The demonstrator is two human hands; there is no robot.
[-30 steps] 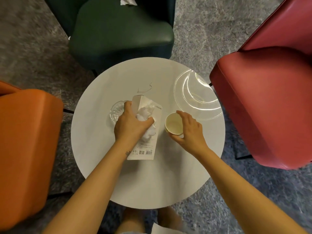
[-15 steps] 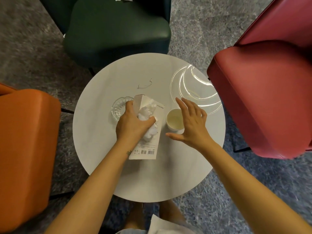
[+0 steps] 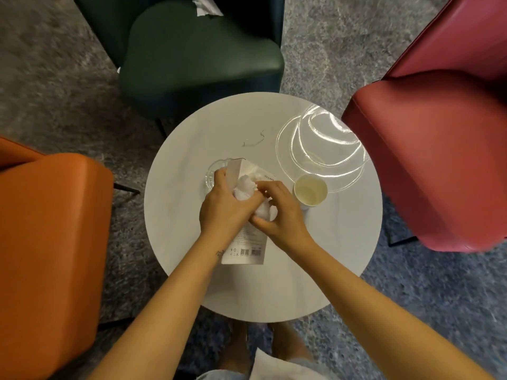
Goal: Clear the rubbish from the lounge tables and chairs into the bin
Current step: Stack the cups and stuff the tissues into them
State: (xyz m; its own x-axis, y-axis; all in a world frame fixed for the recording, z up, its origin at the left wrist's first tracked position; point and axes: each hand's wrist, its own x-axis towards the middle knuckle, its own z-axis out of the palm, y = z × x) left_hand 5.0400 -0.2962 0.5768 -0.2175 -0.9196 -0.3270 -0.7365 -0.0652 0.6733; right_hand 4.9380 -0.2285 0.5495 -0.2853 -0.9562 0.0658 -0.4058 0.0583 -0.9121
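On the round white table [image 3: 343, 256] my left hand [image 3: 223, 212] grips a white carton box [image 3: 247, 242] together with a crumpled white tissue [image 3: 244, 189]. My right hand [image 3: 279, 215] closes on a second wad of tissue [image 3: 264, 212] lying against the box. A small paper cup [image 3: 310, 190] stands upright just right of my hands, nothing touching it. A clear glass dish [image 3: 212, 174] shows behind the box, partly hidden by my left hand. A scrap of white paper [image 3: 205, 6] lies on the green chair's seat.
A green chair [image 3: 200, 61] stands beyond the table, an orange chair [image 3: 49, 242] to the left, a red chair [image 3: 436, 165] to the right. A thin thread or wire scrap [image 3: 253, 141] lies on the far tabletop. The floor is grey carpet.
My right hand let go of the paper cup and moved left onto the tissue beside the box. The left hand kept its grip.
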